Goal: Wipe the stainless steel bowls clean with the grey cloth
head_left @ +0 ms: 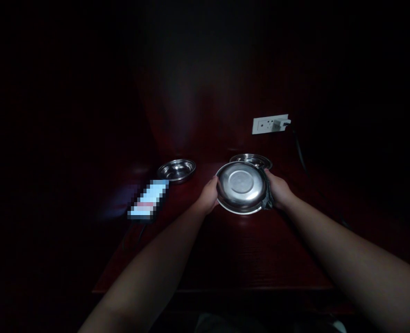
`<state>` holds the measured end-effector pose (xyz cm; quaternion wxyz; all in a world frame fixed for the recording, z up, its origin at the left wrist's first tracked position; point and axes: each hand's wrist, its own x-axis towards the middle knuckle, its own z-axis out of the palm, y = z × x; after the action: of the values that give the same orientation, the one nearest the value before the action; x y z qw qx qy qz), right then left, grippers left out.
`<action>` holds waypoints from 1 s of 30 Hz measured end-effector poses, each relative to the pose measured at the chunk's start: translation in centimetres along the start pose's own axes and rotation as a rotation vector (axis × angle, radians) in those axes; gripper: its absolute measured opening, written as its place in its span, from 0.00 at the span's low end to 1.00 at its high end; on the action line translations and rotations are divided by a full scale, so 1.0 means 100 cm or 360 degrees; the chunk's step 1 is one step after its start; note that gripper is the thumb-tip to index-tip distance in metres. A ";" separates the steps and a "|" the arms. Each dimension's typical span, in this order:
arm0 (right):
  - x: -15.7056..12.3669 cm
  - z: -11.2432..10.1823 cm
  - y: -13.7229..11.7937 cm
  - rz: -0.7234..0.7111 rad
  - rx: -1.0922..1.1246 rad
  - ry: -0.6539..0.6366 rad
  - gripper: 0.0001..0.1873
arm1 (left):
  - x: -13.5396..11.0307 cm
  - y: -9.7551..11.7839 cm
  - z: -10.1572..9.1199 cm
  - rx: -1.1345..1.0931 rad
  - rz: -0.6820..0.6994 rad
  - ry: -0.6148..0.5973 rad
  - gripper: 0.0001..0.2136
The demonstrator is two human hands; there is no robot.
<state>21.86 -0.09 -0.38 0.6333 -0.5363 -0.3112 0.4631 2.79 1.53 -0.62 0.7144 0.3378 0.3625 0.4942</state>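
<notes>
Observation: you hold the steel dish (pixel 240 187) between both hands, lifted off the table (pixel 246 249) and tipped up so that its round face is turned toward you. The light is too poor to say for certain whether that face is the inside or the underside.

Grip, left: your left hand (pixel 207 196) is closed on the dish's left rim, thumb on the near face, fingers hidden behind.

Grip, right: your right hand (pixel 279 190) is closed on the opposite rim with a dark cloth (pixel 267 194) bunched between palm and metal. The cloth touches the right edge only, and the centre of the face is bare.

Governing relation: the dish lies directly between the two grips, which sit at opposite ends of a roughly level line across it. Neither hand is nearer than the other. The cloth-bearing hand is on the right, so the bare face lies to its left.

Surroundings: a second dish (pixel 177 170) rests on the table well to the left. A third dish (pixel 256 159) sits just behind the held one, partly hidden by it. A flat lit object (pixel 148 200) lies near the left edge. On the wall, a socket (pixel 265 125) carries a plug (pixel 283 123), and its cable (pixel 300 150) drops into shadow.
</notes>
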 end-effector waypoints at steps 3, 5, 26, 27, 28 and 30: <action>-0.001 0.000 -0.001 -0.0004 -0.0007 -0.0005 0.16 | -0.002 0.002 0.002 0.0048 -0.0018 -0.0004 0.19; -0.001 0.000 -0.001 -0.0017 -0.0013 -0.0019 0.16 | -0.003 0.003 0.002 0.0063 -0.0023 0.0006 0.19; -0.009 0.005 -0.004 -0.0024 -0.0028 -0.0117 0.15 | -0.010 0.008 0.007 0.0018 0.0082 -0.0024 0.15; -0.010 0.005 -0.004 -0.0014 -0.0025 -0.0112 0.15 | -0.010 0.008 0.008 0.0036 0.0073 -0.0011 0.16; -0.010 0.005 -0.005 -0.0010 -0.0025 -0.0105 0.15 | -0.010 0.009 0.008 0.0062 0.0063 0.0010 0.16; -0.012 0.006 -0.005 -0.0013 -0.0018 -0.0098 0.15 | -0.009 0.008 0.007 0.0110 0.0044 0.0054 0.17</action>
<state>21.04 -0.94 0.37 0.6223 -0.5241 -0.3353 0.4750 2.74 0.83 0.58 0.6891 0.3588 0.3868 0.4968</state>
